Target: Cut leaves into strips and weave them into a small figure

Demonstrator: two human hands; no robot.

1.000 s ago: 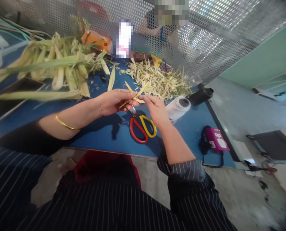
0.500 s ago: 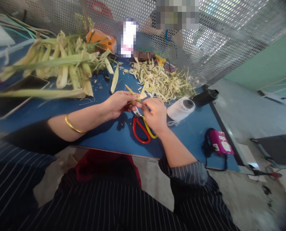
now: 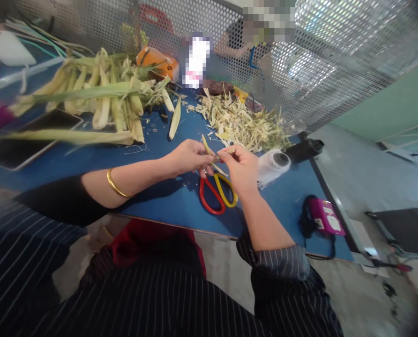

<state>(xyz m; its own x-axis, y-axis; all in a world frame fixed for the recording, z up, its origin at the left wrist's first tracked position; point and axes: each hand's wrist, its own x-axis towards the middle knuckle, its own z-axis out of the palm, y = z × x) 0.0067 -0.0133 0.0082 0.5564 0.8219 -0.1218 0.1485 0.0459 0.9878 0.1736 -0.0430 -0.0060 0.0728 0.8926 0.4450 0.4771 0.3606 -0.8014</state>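
Observation:
My left hand (image 3: 190, 158) pinches a thin yellow-green plant strip (image 3: 205, 142), which looks like dried husk or leaf. My right hand (image 3: 244, 169) is closed at the fingertips on the strips too, meeting the left over the table. A pale strip end (image 3: 220, 170) sticks out below the fingers. Under the hands lie scissors (image 3: 212, 206) with one red and one yellow handle, their blades mostly hidden. Just right of my right hand a spool of white thread (image 3: 272, 167) lies on its side. Beyond the hands is a heap of cut pale strips (image 3: 240, 122).
Long leafy stalks (image 3: 103, 105) are stacked at the left, partly over a dark flat tablet-like device (image 3: 10, 154). An orange object (image 3: 158, 62) lies behind them. A black cylinder (image 3: 304, 150) and a purple box (image 3: 325, 216) with a cord are at the right. Perforated metal mesh (image 3: 223, 23) borders the back.
The view has shifted slightly, moving the scene right and down. My fingertips have drawn a little apart, and the strip between them has turned; its pale end now points down to the right.

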